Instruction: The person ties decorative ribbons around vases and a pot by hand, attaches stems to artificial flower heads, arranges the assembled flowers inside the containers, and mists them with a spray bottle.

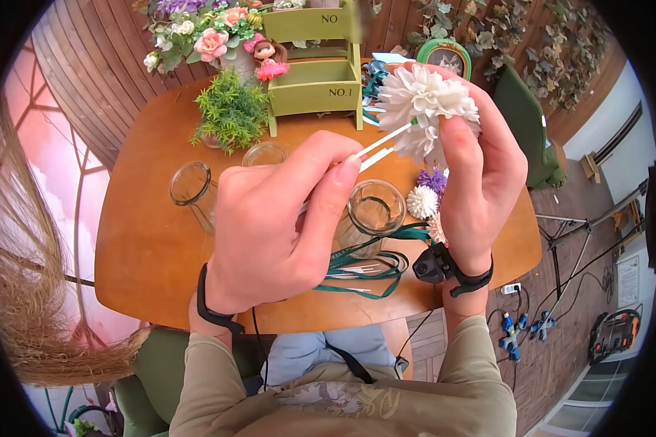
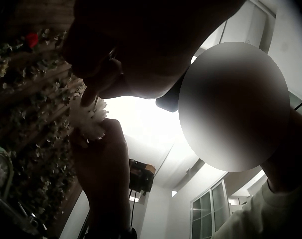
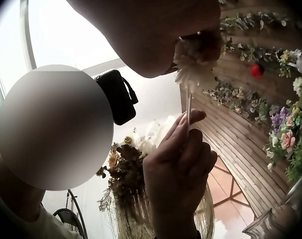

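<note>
My left hand pinches thin white sticks between thumb and index finger. One stick's tip meets a small green spot under a white artificial flower. My right hand holds that flower between thumb and fingers, petals spread outward. In the right wrist view, a stick rises from the left hand to the flower's underside. Below the hands, a glass jar stands near dark green ribbons with several white sticks among them. Purple, white and pink flower heads lie by my right wrist.
Another glass jar stands at left, a third partly behind my left hand. Toward the back are a leafy green plant, a doll, a green wooden stand and an oval frame. A tripod stands right.
</note>
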`<state>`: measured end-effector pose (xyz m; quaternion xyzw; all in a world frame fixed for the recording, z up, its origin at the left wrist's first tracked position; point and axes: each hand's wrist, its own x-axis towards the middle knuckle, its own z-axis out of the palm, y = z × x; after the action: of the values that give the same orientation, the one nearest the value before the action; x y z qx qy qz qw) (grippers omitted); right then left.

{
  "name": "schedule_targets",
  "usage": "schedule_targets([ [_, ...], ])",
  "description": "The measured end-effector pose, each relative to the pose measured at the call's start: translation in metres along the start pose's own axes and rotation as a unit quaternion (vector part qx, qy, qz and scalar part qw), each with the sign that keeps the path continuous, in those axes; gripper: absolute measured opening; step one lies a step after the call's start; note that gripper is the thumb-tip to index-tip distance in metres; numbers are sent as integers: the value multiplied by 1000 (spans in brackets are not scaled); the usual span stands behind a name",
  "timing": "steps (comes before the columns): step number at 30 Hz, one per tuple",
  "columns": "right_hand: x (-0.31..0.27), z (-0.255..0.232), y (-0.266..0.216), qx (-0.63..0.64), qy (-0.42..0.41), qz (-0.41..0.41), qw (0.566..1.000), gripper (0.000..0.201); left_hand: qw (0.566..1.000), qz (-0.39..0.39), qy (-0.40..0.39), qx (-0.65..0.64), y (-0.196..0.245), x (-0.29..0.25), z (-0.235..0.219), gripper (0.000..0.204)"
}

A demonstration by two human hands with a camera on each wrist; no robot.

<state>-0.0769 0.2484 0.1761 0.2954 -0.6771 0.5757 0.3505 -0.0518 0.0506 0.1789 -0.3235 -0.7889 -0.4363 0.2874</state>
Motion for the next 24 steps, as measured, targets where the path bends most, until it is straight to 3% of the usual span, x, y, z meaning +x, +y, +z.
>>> schedule_targets([
  [18, 5, -2, 5, -99, -42, -56, 993, 35, 1000, 11, 9, 17, -5, 3, 6, 15],
  [24, 3, 5, -1, 80, -40, 70, 994, 36, 999, -2, 4, -34, -7, 0, 9, 36],
])
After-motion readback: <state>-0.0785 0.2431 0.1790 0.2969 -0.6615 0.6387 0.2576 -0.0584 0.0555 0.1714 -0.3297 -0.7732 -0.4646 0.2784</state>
